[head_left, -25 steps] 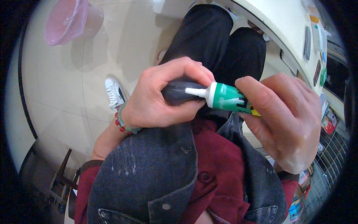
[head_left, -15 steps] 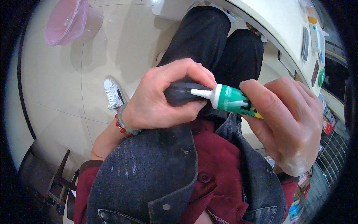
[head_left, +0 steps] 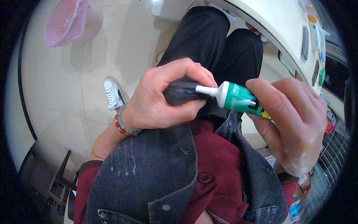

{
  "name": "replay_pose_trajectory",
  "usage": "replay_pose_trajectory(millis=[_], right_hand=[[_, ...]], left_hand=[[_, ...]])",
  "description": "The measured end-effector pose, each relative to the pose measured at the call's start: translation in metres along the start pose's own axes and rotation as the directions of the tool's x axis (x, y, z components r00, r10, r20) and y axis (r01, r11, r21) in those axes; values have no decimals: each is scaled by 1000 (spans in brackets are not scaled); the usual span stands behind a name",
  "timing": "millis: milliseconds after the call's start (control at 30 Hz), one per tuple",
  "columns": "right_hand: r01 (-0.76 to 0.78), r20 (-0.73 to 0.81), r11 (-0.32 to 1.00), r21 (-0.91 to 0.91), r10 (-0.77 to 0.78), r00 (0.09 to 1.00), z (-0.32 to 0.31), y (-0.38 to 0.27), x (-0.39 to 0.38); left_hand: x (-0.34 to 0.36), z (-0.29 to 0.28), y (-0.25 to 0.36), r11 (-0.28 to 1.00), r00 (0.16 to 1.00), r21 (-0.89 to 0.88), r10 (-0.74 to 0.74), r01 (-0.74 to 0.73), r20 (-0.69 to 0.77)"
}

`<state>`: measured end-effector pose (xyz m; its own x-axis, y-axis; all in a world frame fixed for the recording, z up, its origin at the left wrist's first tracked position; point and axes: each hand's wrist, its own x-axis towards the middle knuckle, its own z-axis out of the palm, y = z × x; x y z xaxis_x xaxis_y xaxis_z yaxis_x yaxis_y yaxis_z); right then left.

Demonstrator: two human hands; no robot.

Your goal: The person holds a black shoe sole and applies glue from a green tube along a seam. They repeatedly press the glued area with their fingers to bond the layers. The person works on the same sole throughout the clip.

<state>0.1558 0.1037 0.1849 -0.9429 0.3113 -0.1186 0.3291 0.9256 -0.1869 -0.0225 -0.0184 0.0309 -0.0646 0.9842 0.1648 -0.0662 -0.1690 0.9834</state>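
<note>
In the middle, my left hand [head_left: 158, 99], with a bead bracelet at its wrist, is wrapped round a black rounded thing [head_left: 179, 93], most of it hidden in my palm. A dark shiny streak or seam runs along its top; I cannot make out its kind. My right hand [head_left: 292, 119] grips a green and white glue tube [head_left: 238, 98] with a yellow end, thumb and fingers pressing its sides. The tube's white nozzle [head_left: 204, 90] points left, its tip at the streak on the black thing; touching or just above it, I cannot tell.
A pink lined bin [head_left: 80, 24] stands on the tiled floor at the far left. A white table [head_left: 279, 22] with small items curves along the right, above my knees. A wire rack [head_left: 332, 156] is at the right edge, a dark chair [head_left: 61, 179] at the lower left.
My right hand has drawn the glue tube slightly to the right, so the nozzle tip has slid along the black thing. More of the dark streak shows. My left hand stays put.
</note>
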Motion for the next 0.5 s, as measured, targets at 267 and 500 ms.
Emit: replay_pose_trajectory(millis=[267, 500], right_hand=[[27, 29, 999, 37, -28, 999, 11, 0, 3], [13, 54, 1000, -8, -13, 998, 7, -5, 5]], left_hand=[[-1, -1, 0, 998, 999, -50, -36, 36, 5], [-4, 2, 0, 995, 995, -46, -89, 87, -50]])
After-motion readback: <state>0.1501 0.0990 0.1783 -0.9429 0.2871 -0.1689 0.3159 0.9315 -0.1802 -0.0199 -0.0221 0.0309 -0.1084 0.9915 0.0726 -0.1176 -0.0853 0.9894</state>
